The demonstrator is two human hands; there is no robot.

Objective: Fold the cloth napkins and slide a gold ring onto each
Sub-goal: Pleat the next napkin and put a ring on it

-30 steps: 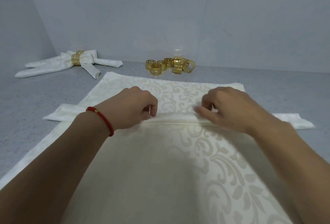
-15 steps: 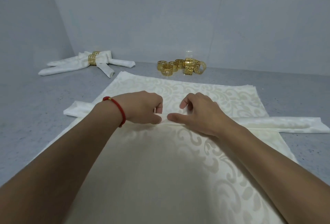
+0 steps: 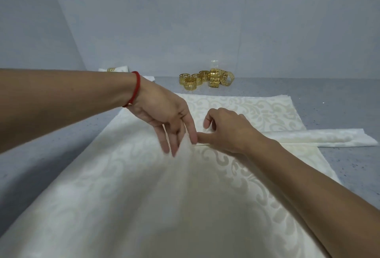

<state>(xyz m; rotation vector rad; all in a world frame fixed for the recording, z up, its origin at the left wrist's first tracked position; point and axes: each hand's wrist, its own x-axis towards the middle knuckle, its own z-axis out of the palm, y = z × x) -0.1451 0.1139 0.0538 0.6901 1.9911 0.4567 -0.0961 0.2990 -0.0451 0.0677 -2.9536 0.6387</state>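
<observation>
A cream napkin folded into a long strip [image 3: 329, 138] lies across a pile of flat patterned napkins [image 3: 267, 111]. My right hand [image 3: 228, 132] pinches the strip at its middle, thumb pointing left along it. My left hand [image 3: 168, 121], with a red cord on the wrist, has its fingers pointing down and pinches the strip's left half, which is raised and blurred. Several gold rings [image 3: 205, 78] sit in a cluster at the back by the wall. A finished napkin with a gold ring [image 3: 115, 69] peeks out behind my left forearm.
The grey speckled table [image 3: 339, 97] runs back to grey walls that meet in a corner at the back left. Bare tabletop shows to the right of the napkins and to the left under my forearm.
My left hand has lifted and turned, fingers now pointing down, pulling the strip's left half up off the pile. My right hand keeps its hold at the middle. The view has shifted left.
</observation>
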